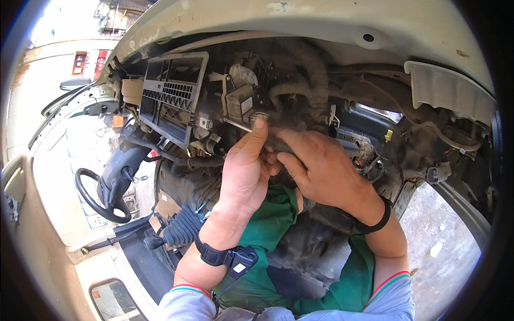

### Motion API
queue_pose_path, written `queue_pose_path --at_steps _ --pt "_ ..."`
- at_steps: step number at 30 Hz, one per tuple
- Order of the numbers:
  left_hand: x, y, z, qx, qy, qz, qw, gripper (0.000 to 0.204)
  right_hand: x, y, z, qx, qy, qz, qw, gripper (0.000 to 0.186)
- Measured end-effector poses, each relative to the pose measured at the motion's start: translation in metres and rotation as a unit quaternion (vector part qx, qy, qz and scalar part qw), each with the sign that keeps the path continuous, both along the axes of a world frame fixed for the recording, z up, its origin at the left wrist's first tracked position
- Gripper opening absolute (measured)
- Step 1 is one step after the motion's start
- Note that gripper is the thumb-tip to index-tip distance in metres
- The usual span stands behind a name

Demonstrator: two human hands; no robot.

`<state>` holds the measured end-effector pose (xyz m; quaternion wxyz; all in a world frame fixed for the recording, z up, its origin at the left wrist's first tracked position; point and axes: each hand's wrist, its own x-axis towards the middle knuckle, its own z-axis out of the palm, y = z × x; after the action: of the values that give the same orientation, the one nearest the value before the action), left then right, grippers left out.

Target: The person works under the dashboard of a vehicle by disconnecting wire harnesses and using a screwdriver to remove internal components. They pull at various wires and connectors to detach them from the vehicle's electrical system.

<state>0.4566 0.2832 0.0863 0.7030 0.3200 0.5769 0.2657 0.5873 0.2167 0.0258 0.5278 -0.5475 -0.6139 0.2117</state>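
Already, the dark, stripped-out dashboard cavity [276,67] lies open; the grey, boxy, metal-bracketed unit [239,102] sits inside, at twelve o'clock from the left hand [245,170]. Its fingers and the right hand's [324,167] curl together; whether they pinch the slim silver rod [237,125], I cannot tell.

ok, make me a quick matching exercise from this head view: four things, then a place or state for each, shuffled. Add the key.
Column one
1. left hand
2. right hand
3. steering wheel
4. yellow tab

Column two
A. right of both hands
B. thumb pointing toward the picture's top
C. left of both hands
D. back turned to the camera

Pairs: 1-B, 2-D, 3-C, 4-A
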Motion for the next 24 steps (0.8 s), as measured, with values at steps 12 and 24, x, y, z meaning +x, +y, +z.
queue_pose_path --at_steps 12,24 --pt "0.008 -0.003 0.0 0.022 -0.02 -0.01 1.0 0.029 0.003 -0.001 -0.001 -0.196 0.305 0.126 0.923 0.038" --pt "0.002 0.008 0.005 0.022 -0.03 -0.103 0.994 0.024 0.015 -0.005 0.009 -0.387 0.609 0.248 0.646 0.043"
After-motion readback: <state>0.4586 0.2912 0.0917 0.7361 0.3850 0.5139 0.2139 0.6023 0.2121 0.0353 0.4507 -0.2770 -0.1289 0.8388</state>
